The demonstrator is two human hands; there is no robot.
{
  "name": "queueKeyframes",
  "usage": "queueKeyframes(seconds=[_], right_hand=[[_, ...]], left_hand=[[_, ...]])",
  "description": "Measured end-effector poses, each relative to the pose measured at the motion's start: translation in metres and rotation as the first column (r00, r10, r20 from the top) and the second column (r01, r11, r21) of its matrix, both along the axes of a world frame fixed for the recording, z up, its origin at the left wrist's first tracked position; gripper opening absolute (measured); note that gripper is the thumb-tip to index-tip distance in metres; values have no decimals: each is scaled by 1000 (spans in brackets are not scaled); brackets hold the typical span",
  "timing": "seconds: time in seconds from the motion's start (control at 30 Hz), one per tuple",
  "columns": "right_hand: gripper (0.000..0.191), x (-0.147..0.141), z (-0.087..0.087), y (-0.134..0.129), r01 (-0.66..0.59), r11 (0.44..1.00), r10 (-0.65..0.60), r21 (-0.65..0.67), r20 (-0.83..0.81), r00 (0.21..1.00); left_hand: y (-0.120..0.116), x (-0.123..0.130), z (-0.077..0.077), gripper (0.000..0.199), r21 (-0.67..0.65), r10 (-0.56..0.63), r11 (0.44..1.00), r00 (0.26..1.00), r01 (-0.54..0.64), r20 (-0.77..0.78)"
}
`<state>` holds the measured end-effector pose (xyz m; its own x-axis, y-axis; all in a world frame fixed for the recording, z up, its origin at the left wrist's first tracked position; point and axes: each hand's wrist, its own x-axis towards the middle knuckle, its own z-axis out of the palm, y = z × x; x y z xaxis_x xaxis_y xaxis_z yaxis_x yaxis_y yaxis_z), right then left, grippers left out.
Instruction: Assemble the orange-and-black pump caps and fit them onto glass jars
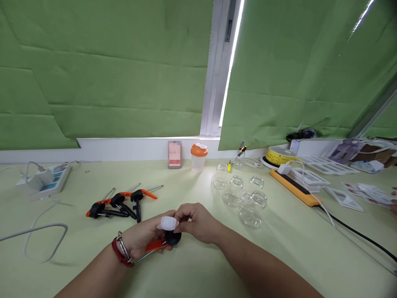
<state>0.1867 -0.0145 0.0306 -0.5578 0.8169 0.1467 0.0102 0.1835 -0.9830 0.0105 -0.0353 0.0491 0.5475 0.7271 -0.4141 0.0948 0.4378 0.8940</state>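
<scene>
Hanging behind the whole setup are green blinds [108, 70], and below them is a big pale desk [186, 281]. The cup [197, 162] with the orange lid stands at the back of it, so I'll place everything off that.

Orange power strip [293, 188] is well off to the cup's right, white power strip [57, 180] well off to its left. A clump of clear jars [233, 199] sits nearer than the cup and to the right. Nearer and to the left you've got three lookalikes [119, 200], black and orange with metal rods sticking out.

Now the hands. Right hand [198, 223] is straight in front of the cup, left hand [144, 238] in front and further left. Left fingers are wrapped around a lever piece [173, 239], same kind as the lookalikes, which puts it well in front of the cup and a little left. Right fingers are bent in narrow beside the white bit [168, 223] above the piece's black end. Can't tell if they're actually pinching it or just touching.

My read: this is fiddly two-handed work at the black end, left steadying, right doing the fine stuff. The next move seems to call for a firm left hold and small, careful right fingertips.
</scene>
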Motion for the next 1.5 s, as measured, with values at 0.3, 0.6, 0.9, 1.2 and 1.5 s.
queueKeyframes(seconds=[0.3,0.6,0.9,1.2,1.5], right_hand=[[6,0,0,2,-51,998,51,-29,-20,999],[13,0,-4,0,-71,993,62,-96,-98,993],[17,2,-8,2,-94,994,87,-52,-123,989],[21,-1,-12,2,-84,986,60,-142,-162,985],[27,-3,-15,3,-77,976,40,-205,-179,983]], left_hand=[[-2,2,4,45,9,-3,1000,1000,3,-19],[0,1,3,47,5,-12,1000,1000,12,-21],[-1,-1,0,42,5,-13,1000,1000,13,1],[0,0,-1,36,-1,2,1000,1000,-2,-6],[0,0,0,31,-4,-7,1000,1000,7,-11]])
